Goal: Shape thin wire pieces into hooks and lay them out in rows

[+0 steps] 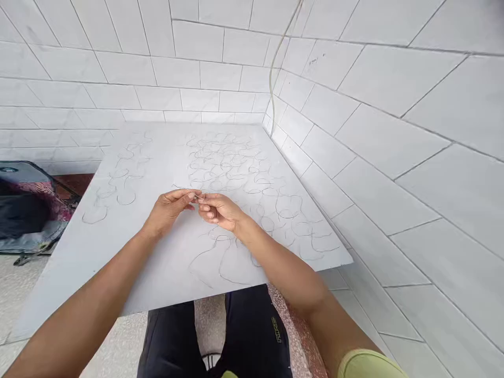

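Note:
My left hand (pixel 169 207) and my right hand (pixel 220 209) meet above the middle of a white board (pixel 157 273). Thumb and fingers of each are pinched on a short, thin wire-like strand (pixel 198 197) that bridges the small gap between them. A dark curved end shows just behind the left fingers; whether it belongs to the held strand I cannot tell. Many thin, dark, curled strands (pixel 228 163) lie over the board's centre and right. A looser group of curled strands (pixel 126 197) lies to the left, and several long ones rest near the front edge.
White tiled walls (pixel 354 131) close in behind and to the right of the board. A pale cable (pixel 271 79) hangs down the corner. At far left stands a grey folding chair (pixel 29 173) with dark and pink cloth on it. My legs (pixel 252 331) are under the front edge.

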`<state>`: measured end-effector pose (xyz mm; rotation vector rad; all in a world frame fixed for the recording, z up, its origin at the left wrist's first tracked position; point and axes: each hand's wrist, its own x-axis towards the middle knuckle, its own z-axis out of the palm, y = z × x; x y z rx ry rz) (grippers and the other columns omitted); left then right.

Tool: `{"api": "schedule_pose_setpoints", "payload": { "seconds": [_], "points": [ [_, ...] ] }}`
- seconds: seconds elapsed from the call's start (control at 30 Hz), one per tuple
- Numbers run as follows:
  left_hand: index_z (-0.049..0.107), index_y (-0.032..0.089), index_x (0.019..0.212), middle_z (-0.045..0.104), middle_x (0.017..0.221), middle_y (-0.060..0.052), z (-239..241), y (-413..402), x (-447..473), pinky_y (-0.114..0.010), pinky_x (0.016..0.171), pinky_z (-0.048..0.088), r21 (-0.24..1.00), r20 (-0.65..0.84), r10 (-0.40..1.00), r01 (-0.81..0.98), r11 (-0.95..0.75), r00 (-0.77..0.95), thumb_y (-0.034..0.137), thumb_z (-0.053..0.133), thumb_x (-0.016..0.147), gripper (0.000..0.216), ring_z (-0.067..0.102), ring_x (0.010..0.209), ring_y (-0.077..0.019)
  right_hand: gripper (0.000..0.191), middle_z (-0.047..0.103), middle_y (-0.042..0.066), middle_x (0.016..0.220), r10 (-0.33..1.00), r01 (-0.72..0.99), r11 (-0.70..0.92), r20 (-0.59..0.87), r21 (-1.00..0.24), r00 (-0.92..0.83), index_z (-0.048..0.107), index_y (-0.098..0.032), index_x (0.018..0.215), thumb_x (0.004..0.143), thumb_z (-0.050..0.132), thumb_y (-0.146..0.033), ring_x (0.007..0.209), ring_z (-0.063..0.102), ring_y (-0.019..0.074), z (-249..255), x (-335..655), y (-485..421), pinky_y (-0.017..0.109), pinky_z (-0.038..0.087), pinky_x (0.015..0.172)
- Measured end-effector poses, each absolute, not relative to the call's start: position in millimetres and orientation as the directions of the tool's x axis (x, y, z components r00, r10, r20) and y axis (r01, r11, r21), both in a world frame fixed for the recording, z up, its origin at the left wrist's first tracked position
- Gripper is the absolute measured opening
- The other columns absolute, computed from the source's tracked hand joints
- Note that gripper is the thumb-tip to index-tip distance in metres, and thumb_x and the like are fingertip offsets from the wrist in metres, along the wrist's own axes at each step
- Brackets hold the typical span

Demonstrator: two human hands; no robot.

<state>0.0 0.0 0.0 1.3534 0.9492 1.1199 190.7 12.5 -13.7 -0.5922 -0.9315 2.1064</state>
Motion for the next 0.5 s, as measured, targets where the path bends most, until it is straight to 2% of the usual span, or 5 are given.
{"api": "schedule_pose_setpoints", "payload": {
  "seconds": [0.17, 0.27, 0.4, 0.5],
  "points": [
    [0.085, 0.020, 0.103, 0.078, 0.092, -0.007, 9, -5, 0, -0.033, 0.080, 0.053, 0.979, 0.144, 0.981, 0.125, -0.160, 0.128, 0.046, 0.076, 0.090, 0.030, 0.064, 0.081, -0.0172, 0.025, 0.052, -0.005, 0.065, 0.718, -0.264, -0.466, -0.187, -0.844, -0.670, 0.065, -0.014, 0.094, 0.084, 0.080, -0.032, 0.048, 0.047, 0.0068, -13, 190, 11, 0.018, 0.029, 0.038],
    [0.084, 0.020, 0.099, 0.074, 0.080, -0.004, 9, -6, 0, -0.031, 0.073, 0.052, 0.953, 0.166, 0.979, 0.238, -0.189, 0.116, 0.043, 0.072, 0.092, 0.027, 0.058, 0.068, -0.0139, 0.020, 0.058, -0.001, 0.064, 0.741, -0.136, -0.411, -0.243, -0.902, -0.626, 0.067, -0.013, 0.097, 0.089, 0.071, -0.031, 0.047, 0.052, 0.0106, -12, 192, 13, 0.021, 0.033, 0.037],
    [0.082, 0.020, 0.096, 0.072, 0.080, -0.003, 7, -6, -2, -0.028, 0.066, 0.048, 0.909, 0.185, 0.977, 0.360, -0.209, 0.102, 0.040, 0.068, 0.093, 0.025, 0.056, 0.066, -0.0127, 0.015, 0.062, 0.001, 0.067, 0.857, -0.168, -0.311, -0.199, -0.936, -0.475, 0.069, -0.014, 0.096, 0.085, 0.068, -0.023, 0.049, 0.053, 0.0106, -8, 200, 17, 0.021, 0.037, 0.039],
    [0.081, 0.021, 0.096, 0.071, 0.081, -0.003, 7, -7, -1, -0.028, 0.066, 0.046, 0.900, 0.185, 0.976, 0.378, -0.217, 0.119, 0.043, 0.067, 0.094, 0.027, 0.056, 0.067, -0.0128, 0.019, 0.060, 0.000, 0.070, 0.896, -0.212, -0.224, -0.115, -0.951, -0.428, 0.070, -0.015, 0.095, 0.088, 0.071, -0.034, 0.051, 0.051, 0.0095, -4, 204, 19, 0.021, 0.036, 0.039]
  ]
}}
